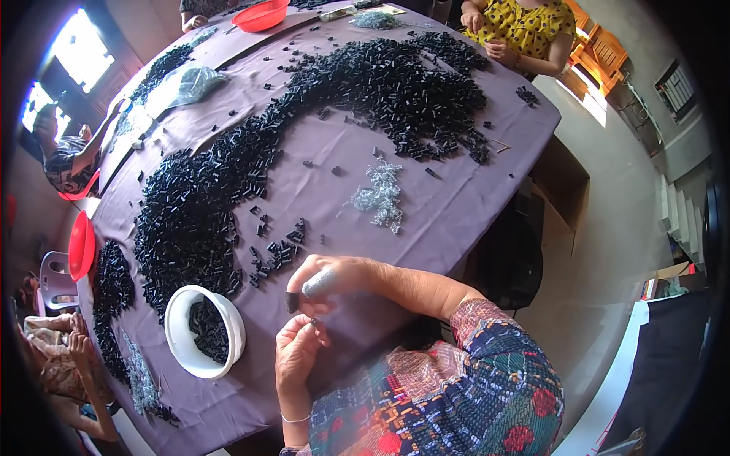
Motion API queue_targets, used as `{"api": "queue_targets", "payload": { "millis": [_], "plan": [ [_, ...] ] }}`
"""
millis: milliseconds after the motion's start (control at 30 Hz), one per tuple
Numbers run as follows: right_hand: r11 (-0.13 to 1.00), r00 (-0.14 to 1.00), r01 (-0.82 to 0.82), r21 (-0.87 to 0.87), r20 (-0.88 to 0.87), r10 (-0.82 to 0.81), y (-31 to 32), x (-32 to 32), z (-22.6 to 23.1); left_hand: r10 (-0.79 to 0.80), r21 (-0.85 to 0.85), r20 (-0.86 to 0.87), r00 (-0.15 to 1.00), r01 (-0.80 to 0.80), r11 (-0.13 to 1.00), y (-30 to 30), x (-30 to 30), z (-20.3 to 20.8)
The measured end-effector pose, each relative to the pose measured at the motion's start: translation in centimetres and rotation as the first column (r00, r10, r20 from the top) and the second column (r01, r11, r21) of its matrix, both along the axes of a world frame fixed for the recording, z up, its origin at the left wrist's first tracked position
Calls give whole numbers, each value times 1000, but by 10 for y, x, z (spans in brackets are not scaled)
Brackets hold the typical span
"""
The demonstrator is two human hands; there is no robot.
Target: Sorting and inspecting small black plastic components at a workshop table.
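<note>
Both my hands meet close together above the near edge of the purple-covered table. My left hand is closed, thumb and finger pinching a small dark piece. Just above it, my right hand has its fingers curled in; a grey wrap covers one finger and something black sits at a fingertip. Whether the right fingers hold a tiny part is hidden. Left of my hands stands a white bowl with black plastic pieces inside. Loose black pieces lie scattered beyond my hands.
A long heap of black pieces curves across the table. Small clear pieces form a pile right of centre. A plastic bag and red basins lie farther off. Other people sit around the table, one in a yellow top.
</note>
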State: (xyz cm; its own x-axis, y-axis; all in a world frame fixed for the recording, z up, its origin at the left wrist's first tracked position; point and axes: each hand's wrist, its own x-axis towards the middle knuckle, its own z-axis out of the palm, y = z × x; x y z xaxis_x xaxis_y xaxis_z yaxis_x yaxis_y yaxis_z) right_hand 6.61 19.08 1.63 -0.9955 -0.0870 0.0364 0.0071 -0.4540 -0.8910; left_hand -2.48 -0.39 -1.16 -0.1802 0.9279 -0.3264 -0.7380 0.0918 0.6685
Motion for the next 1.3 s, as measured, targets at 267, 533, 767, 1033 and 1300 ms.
{"api": "queue_targets", "payload": {
  "millis": [267,533,767,1033,1300],
  "plan": [
    [999,1000,-9,-47,9,9,0,1,-1,-12,-4,-4,1000,12,1000,0,-1,-1],
    [998,994,-39,-44,-100,34,4,-5,-21,-13,-5,-1,1000,13,1000,1,0,2],
    [1000,1000,-10,-17,0,10,2,1,-4,-16,9,-40,999,16,1000,0,2,2],
    [998,1000,-20,-61,5,20,2,-1,-7,-9,-5,-34,999,9,1000,0,1,3],
    [996,1000,-19,-90,11,21,3,0,-7,-15,7,-5,1000,16,1000,1,0,2]
  ]
}}
